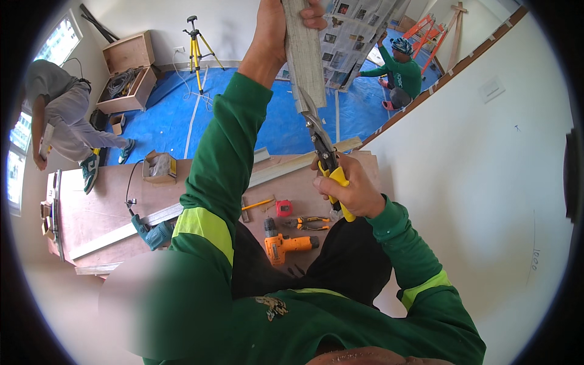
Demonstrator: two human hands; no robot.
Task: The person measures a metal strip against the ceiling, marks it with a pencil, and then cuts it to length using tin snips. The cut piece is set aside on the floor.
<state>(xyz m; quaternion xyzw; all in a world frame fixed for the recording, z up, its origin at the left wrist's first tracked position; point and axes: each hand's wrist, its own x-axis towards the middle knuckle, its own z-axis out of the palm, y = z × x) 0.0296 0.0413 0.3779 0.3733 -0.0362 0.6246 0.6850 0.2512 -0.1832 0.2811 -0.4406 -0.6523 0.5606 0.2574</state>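
Note:
Raised at the top of the view, my left hand (271, 33) is wrapped round a long grey metal channel (304, 58). In my right hand (360, 185) are tin snips (322, 139) with yellow handles, pointing up and away from me. Their blades meet the channel's lower end; how far they have bitten in cannot be made out. Below, on the brown board between my legs, lie an orange cordless drill (286, 245), pliers (308, 224), a red tape measure (284, 208) and a yellow pencil (258, 204).
More metal channels (125, 234) cross the board (100, 198), beside a teal corded power tool (153, 233) and a small carton (160, 169). Beyond are a yellow tripod (196, 56), a wooden chest (139, 91) and an orange ladder (426, 30). People stand left (61, 103) and crouch right (403, 74).

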